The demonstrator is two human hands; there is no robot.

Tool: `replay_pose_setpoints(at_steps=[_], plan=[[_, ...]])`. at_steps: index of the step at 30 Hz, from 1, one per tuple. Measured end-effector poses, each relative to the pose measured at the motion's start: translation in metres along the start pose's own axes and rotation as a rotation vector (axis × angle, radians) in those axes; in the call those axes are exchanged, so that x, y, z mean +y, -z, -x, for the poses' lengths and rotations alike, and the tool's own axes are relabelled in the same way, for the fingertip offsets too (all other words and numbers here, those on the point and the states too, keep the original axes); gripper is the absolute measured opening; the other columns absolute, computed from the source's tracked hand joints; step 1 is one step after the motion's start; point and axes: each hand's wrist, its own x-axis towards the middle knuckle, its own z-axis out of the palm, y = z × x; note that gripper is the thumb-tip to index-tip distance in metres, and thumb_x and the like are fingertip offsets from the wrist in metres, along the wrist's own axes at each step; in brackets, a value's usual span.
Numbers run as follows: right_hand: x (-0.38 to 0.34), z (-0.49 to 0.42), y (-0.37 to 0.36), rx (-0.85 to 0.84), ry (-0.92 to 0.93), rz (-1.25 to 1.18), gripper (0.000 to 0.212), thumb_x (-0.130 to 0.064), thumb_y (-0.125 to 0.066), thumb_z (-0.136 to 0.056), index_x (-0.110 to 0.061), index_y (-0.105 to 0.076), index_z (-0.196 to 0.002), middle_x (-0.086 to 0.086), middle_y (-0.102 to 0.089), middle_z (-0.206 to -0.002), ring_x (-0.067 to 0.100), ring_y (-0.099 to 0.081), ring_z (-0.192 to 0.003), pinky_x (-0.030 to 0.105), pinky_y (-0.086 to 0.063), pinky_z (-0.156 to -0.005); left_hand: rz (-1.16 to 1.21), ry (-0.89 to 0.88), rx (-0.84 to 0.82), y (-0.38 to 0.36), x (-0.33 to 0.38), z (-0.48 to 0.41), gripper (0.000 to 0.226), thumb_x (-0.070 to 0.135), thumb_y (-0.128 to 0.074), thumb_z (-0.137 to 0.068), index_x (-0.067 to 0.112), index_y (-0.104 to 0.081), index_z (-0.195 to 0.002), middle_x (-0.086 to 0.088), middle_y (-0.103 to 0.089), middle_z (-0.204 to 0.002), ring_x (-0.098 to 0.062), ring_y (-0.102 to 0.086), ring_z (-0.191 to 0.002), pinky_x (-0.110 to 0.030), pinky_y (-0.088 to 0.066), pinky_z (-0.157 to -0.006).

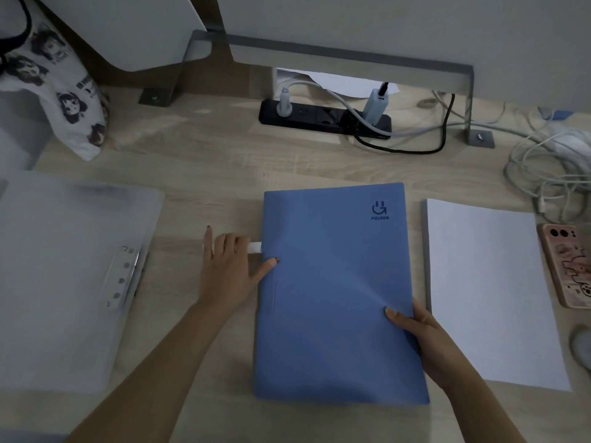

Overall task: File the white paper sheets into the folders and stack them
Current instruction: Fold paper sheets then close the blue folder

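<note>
Blue folder (335, 292) lies closed, flat on the table (208, 161), centre, logo corner at far right. Contents hidden by the cover. Only a small white tab (256, 247) pokes out at its left edge.

Right hand (425, 340) grips the folder's right edge near the lower corner: thumb on top of the cover, fingers wrapped under and out of sight.

Left hand (230, 263) sits at the folder's left edge. Thumb tip rests on the cover, little finger points straight away, the other fingers are curled beside the white tab. Cannot tell whether they pinch it.

Paper stack (489, 292) lies just right of the folder, near but apart from it, squared, top sheet blank.

Clear folder (64, 282) lies well left, flat, with a white clip strip (123, 276) along its right side. It looks cloudy, so cannot tell if any sheets are inside.

Phone (569, 266) lies back up at the far right edge, just beside the paper. Beyond it is a tangle of white cables (550, 167). Black power strip (323, 118) at the table's back has two plugs in it. Printed bag (64, 97) slumps at back left.
</note>
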Motion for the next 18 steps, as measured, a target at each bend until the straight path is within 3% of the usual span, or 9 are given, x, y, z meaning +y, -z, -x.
replay_pose_setpoints(at_steps=[2,4,7,9,11,14,18], plan=[[-0.001,0.003,0.0,0.013,0.011,-0.01,0.036,-0.02,-0.065,-0.081,-0.026,-0.06,-0.116,0.001,-0.071,-0.11,0.024,-0.069,-0.099,0.033,-0.059,-0.076,0.048,0.003,-0.028,0.003,-0.001,-0.001,0.094,0.082,-0.005,-0.074,0.007,-0.061,-0.083,-0.009,-0.061,-0.084,-0.03,-0.056,-0.085,-0.042,-0.041,-0.089],[-0.001,0.005,-0.002,0.022,0.012,-0.011,0.032,-0.015,-0.057,-0.086,-0.027,-0.06,-0.115,0.001,-0.072,-0.109,0.024,-0.069,-0.098,0.033,-0.059,-0.076,0.109,0.0,-0.032,0.006,-0.001,-0.003,0.099,0.086,-0.002,-0.069,0.007,-0.06,-0.083,-0.009,-0.058,-0.085,-0.029,-0.053,-0.084,-0.035,-0.041,-0.073],[-0.001,0.009,-0.007,0.044,0.011,-0.012,0.031,-0.015,-0.057,-0.086,-0.028,-0.06,-0.114,0.0,-0.072,-0.107,0.023,-0.069,-0.096,0.031,-0.059,-0.072,0.149,-0.005,-0.086,0.013,-0.002,-0.007,0.104,0.09,-0.002,-0.059,0.009,-0.058,-0.09,-0.005,-0.056,-0.094,-0.025,-0.048,-0.092,-0.029,-0.033,-0.074],[0.0,0.009,-0.009,0.053,0.015,-0.016,0.034,-0.016,-0.058,-0.084,-0.027,-0.059,-0.116,0.0,-0.072,-0.108,0.023,-0.069,-0.096,0.032,-0.059,-0.072,0.185,0.017,-0.117,0.017,-0.001,-0.008,0.086,0.084,-0.024,-0.068,0.009,-0.057,-0.096,-0.005,-0.055,-0.099,-0.023,-0.047,-0.096,-0.028,-0.033,-0.075],[0.001,0.01,-0.012,0.06,0.019,-0.026,0.035,-0.017,-0.058,-0.084,-0.027,-0.059,-0.117,0.0,-0.072,-0.109,0.023,-0.07,-0.096,0.032,-0.059,-0.071,0.263,0.066,-0.152,0.017,-0.001,-0.006,0.062,0.066,-0.045,-0.081,0.009,-0.056,-0.102,-0.005,-0.055,-0.104,-0.022,-0.047,-0.1,-0.029,-0.037,-0.076],[0.003,0.012,-0.017,0.065,0.026,-0.043,0.034,-0.015,-0.058,-0.084,-0.026,-0.06,-0.116,0.0,-0.072,-0.108,0.022,-0.07,-0.093,0.03,-0.059,-0.067,0.398,0.181,-0.222,0.018,0.002,-0.002,0.048,0.055,-0.048,-0.086,0.011,-0.053,-0.103,-0.001,-0.051,-0.103,-0.02,-0.049,-0.1,-0.031,-0.037,-0.074],[0.007,0.017,-0.026,0.074,0.045,-0.058,0.032,-0.012,-0.057,-0.085,-0.024,-0.061,-0.115,0.001,-0.073,-0.106,0.023,-0.071,-0.091,0.03,-0.06,-0.067,0.674,0.338,-0.334,0.012,0.004,0.0,0.051,0.058,-0.048,-0.084,0.01,-0.055,-0.102,-0.002,-0.058,-0.104,-0.022,-0.058,-0.094,-0.038,-0.046,-0.082]])
